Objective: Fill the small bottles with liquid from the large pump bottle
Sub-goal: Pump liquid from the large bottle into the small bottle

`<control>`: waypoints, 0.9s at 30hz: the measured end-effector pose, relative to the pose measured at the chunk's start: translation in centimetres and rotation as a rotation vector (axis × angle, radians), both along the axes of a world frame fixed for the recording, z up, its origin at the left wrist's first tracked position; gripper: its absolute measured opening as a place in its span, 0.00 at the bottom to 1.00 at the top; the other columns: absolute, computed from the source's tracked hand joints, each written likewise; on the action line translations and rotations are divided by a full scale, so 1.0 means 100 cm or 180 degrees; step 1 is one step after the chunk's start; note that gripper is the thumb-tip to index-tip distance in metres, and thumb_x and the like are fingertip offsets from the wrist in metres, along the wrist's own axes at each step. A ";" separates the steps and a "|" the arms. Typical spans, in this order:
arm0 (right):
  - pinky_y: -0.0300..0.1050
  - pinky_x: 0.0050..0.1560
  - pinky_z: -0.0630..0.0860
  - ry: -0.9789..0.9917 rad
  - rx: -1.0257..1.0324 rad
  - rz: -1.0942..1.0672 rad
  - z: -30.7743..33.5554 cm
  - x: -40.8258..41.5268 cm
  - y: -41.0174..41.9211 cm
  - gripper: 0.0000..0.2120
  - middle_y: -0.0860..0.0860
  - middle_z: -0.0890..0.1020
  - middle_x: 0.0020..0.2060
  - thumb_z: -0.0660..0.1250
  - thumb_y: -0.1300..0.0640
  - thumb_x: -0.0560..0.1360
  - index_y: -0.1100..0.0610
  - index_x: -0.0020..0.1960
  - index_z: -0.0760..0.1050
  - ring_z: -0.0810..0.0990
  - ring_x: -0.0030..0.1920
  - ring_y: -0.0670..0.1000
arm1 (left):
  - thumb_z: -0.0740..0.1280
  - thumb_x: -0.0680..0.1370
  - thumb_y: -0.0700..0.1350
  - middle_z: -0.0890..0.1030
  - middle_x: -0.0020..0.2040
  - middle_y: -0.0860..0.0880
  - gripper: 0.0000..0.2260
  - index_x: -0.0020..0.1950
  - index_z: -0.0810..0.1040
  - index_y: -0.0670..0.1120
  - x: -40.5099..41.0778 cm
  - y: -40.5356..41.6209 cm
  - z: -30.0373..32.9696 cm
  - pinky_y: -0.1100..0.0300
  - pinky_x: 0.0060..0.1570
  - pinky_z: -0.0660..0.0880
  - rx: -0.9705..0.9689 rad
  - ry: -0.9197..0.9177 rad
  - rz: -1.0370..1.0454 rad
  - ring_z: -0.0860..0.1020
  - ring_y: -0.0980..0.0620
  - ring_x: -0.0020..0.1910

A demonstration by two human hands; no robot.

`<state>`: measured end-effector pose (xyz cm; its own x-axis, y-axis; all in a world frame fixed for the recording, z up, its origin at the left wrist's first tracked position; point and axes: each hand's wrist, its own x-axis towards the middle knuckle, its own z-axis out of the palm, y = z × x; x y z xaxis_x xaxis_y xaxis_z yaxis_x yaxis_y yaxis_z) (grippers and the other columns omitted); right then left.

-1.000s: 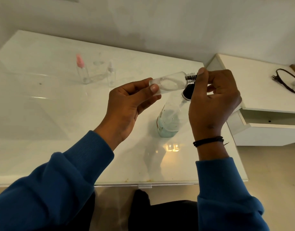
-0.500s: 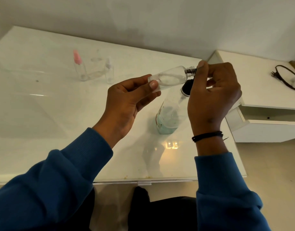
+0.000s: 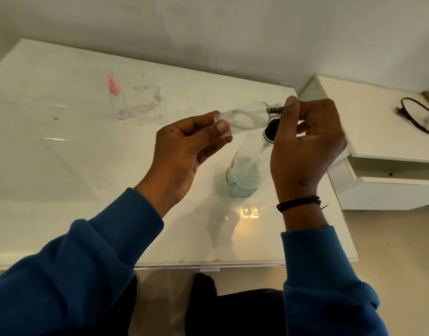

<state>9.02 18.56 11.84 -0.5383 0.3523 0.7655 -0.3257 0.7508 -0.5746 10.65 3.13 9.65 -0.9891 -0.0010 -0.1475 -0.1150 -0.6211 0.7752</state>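
This looks like a room in a home, not a lab or a workshop. The work surface is a white table with a glass top (image 3: pixel 63 166) that stands against a plain, slightly marked wall (image 3: pixel 232 32), and beside it there is a low white cabinet with a half-open drawer (image 3: pixel 383 187). A black cable with a plug (image 3: pixel 412 112) lies loose on the cabinet, and the floor (image 3: pixel 390 251) is plain beige.

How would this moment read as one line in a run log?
step: uncapping | left hand: holds small bottle sideways | right hand: at its neck | pump bottle: on table
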 end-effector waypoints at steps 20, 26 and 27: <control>0.46 0.34 0.72 0.0096 0.0013 0.0001 0.006 -0.003 0.001 0.12 0.45 0.74 0.34 0.68 0.56 0.78 0.50 0.36 0.71 0.76 0.35 0.55 | 0.74 0.71 0.38 0.86 0.55 0.41 0.15 0.58 0.83 0.39 -0.002 0.000 0.000 0.58 0.52 0.81 -0.0039 -0.0005 -0.0033 0.86 0.41 0.52; 0.41 0.34 0.70 0.0051 -0.0032 0.0092 0.000 -0.003 0.004 0.12 0.47 0.75 0.34 0.68 0.56 0.78 0.52 0.36 0.73 0.75 0.35 0.53 | 0.73 0.74 0.37 0.86 0.55 0.42 0.13 0.58 0.83 0.39 -0.001 0.000 0.001 0.57 0.53 0.82 -0.0056 -0.0028 -0.0013 0.86 0.41 0.53; 0.39 0.34 0.69 0.0057 -0.0023 0.0083 0.002 -0.003 0.005 0.12 0.46 0.75 0.34 0.68 0.56 0.78 0.51 0.36 0.73 0.75 0.35 0.53 | 0.73 0.73 0.38 0.86 0.55 0.42 0.13 0.58 0.83 0.39 -0.001 0.000 0.001 0.57 0.53 0.82 -0.0043 -0.0029 -0.0019 0.86 0.41 0.53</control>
